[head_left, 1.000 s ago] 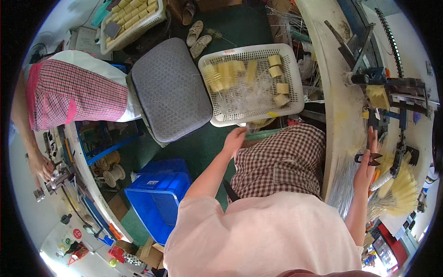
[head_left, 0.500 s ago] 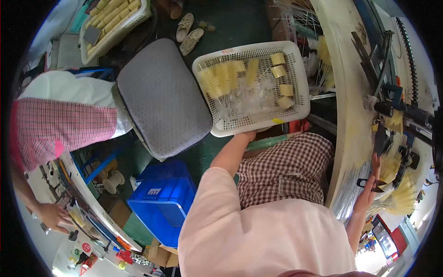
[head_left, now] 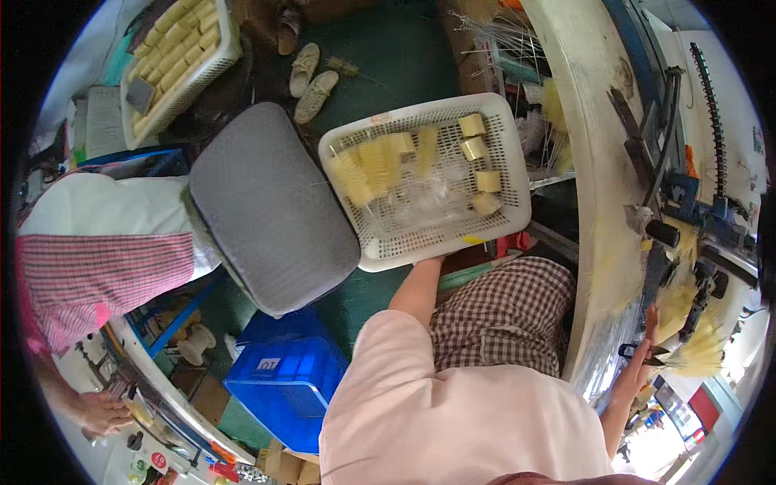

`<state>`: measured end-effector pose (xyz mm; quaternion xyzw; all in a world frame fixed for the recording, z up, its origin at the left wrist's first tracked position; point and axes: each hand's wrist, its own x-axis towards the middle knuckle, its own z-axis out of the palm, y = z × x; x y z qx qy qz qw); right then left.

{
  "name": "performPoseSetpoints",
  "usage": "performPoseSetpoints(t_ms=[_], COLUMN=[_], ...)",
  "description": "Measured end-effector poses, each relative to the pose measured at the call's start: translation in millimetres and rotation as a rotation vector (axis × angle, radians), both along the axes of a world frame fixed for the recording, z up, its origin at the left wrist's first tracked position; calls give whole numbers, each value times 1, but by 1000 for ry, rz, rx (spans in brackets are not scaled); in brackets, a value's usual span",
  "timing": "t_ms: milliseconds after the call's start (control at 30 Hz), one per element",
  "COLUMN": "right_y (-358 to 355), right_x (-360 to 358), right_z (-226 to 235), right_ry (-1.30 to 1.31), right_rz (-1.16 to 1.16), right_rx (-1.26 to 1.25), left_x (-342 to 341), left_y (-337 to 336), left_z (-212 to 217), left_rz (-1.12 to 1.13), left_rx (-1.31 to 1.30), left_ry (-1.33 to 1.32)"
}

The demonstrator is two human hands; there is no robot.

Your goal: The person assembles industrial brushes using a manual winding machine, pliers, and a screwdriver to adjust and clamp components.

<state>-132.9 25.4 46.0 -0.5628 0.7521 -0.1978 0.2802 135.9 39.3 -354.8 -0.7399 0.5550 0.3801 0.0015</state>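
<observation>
A white perforated plastic basket point(head_left: 517, 141) is in front of me, holding yellow brush-like pieces point(head_left: 373, 166), several short tan blocks point(head_left: 487, 181) and clear plastic bags point(head_left: 432, 184). My left hand point(head_left: 430, 262) is at the basket's near rim; its fingers are hidden beneath it. Out to the right, over the workbench point(head_left: 594, 202), my right hand point(head_left: 640, 357) has a small pair of black-handled scissors point(head_left: 656, 356) on it, fingers stretched out. Beside that hand lie a fan of pale yellow bristles point(head_left: 699, 347) and a bundle of thin clear strands point(head_left: 602, 327).
A grey padded seat point(head_left: 271, 210) adjoins the basket on the left. Below it stands a blue crate point(head_left: 279, 368). Another basket point(head_left: 222, 61) of tan blocks is at far left. A co-worker's hand point(head_left: 103, 414) rests near the left bench. Shoes point(head_left: 314, 93) lie on the floor ahead.
The whole view has shifted, with the basket and seat now lower in the picture. My right hand stays by the bristles with the scissors. The co-worker's hand has shifted slightly and its fingers are closer together.
</observation>
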Motion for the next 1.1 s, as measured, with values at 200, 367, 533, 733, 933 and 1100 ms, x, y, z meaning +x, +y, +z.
performPoseSetpoints(t_ms=[200, 367, 533, 733, 933, 1100], right_y=[-14, -49, -128, -169, -188, -191], right_x=[-7, -27, -40, -12, -18, -13], right_z=[19, -5, 72, 106, 97, 99], right_ry=[15, -53, -27, -251, -464, -521], right_rz=[243, 213, 34, 151, 123, 131], right_rx=[-156, -426, -839, -615, -703, -746], left_x=[-14, 27, -41, -145, -208, -227], left_y=[-11, -9, -62, -134, -179, -193], left_z=[1, 87, 252, 294, 295, 290], left_rz=[1, -51, -182, -225, 2, -61], left_rx=[-26, 387, -351, -1237, -1504, -1526], left_ry=[115, 501, 812, 878, 764, 315])
